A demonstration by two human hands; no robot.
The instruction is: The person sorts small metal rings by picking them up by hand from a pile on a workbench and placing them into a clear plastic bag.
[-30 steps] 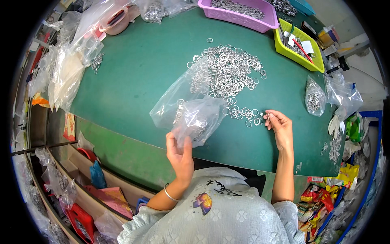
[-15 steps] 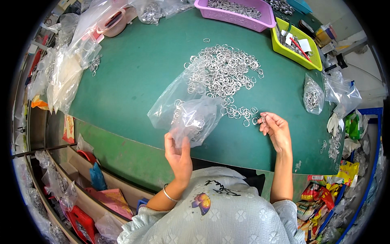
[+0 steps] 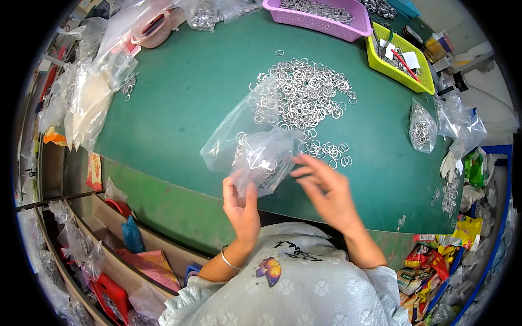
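My left hand (image 3: 242, 214) grips the near edge of a clear plastic bag (image 3: 223, 146), thumb and fingers closed on the film. Metal split rings (image 3: 266, 169) show through the bag's near end. Beside the bag's right edge is my right hand (image 3: 329, 195), slightly blurred, its fingers apart; I make out no ring between them. A large heap of silver split rings (image 3: 312, 89) lies on the green table beyond the bag, and the bag's far end overlaps its left side. A small trail of loose rings (image 3: 329, 150) runs from the heap toward my right hand.
At the back stand a purple basket (image 3: 315, 22) of rings and a yellow-green basket (image 3: 399, 70) with tools. A filled clear bag (image 3: 422, 130) lies at the right, near loose metal pieces (image 3: 449, 195). Plastic bags (image 3: 89, 103) crowd the left edge; drawers (image 3: 141, 244) sit below.
My right hand has moved left from the loose rings to the bag's right edge, its fingers opening from a pinch. My left hand stays on the bag.
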